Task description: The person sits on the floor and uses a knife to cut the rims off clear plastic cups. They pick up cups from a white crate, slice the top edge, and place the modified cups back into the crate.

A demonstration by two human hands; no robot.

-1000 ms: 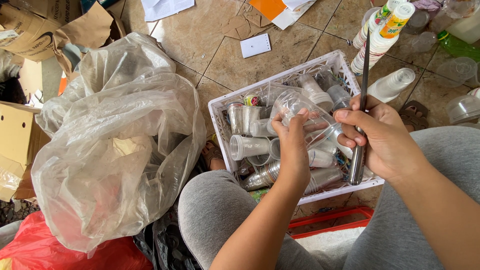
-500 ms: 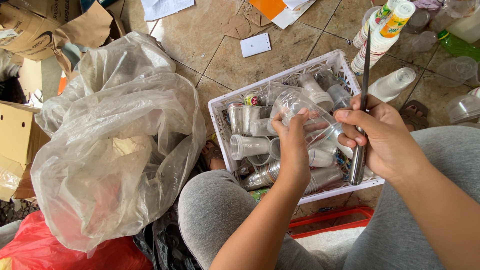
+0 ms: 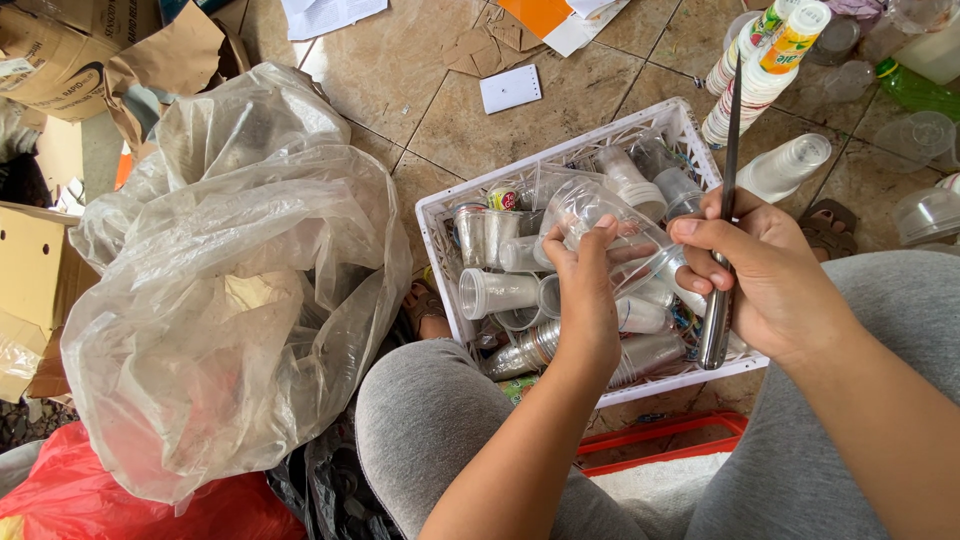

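Observation:
A white plastic crate [image 3: 440, 235] sits on the tiled floor between my knees, filled with several clear plastic cups. My left hand [image 3: 585, 300] grips a clear plastic cup [image 3: 590, 215] over the crate. My right hand [image 3: 765, 275] touches the same cup with its fingertips and holds a long dark knife [image 3: 722, 210], blade pointing up and away from me.
A large translucent plastic bag [image 3: 230, 290] bulges at my left. Stacked cups and bottles [image 3: 765, 60] stand beyond the crate at the right. Cardboard boxes [image 3: 40, 250] lie at the far left, a red bag [image 3: 60, 500] at bottom left, a red tray [image 3: 660, 445] under the crate.

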